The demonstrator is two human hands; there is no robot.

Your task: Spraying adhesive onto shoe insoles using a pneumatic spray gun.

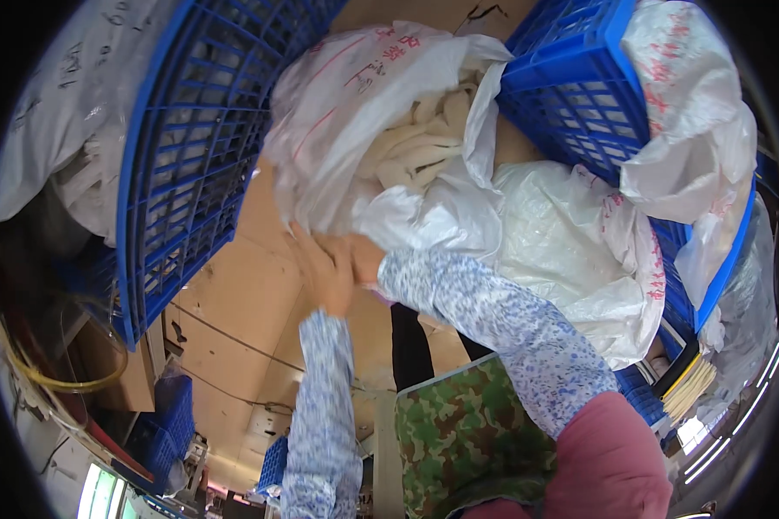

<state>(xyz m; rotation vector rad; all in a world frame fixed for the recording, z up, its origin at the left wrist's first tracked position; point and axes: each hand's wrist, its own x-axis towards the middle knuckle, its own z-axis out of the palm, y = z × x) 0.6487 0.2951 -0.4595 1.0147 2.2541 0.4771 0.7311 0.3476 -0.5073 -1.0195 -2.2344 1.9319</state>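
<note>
A large white woven sack (333, 112) with red and black marks lies ahead of me, its mouth open. Inside are several cream-coloured, long, soft-looking pieces (420, 151) whose kind I cannot make out. My left hand (325, 272) is at the near left lower edge of the sack, fingers stretched out and apart. Close beside it, my right hand (365, 259) overlaps it at the sack's near side. Its fingers are mostly hidden behind the left hand and the plastic, so a hold on the sack cannot be told. Blue-and-white patterned sleeves cover both forearms.
A tall blue plastic crate (186, 164) stands left of the sack, another blue crate (571, 95) at the back right. A second white sack (571, 251) lies to the right, and a white bag (692, 130) drapes over the right crate. Camouflage cloth (467, 424) covers my lap.
</note>
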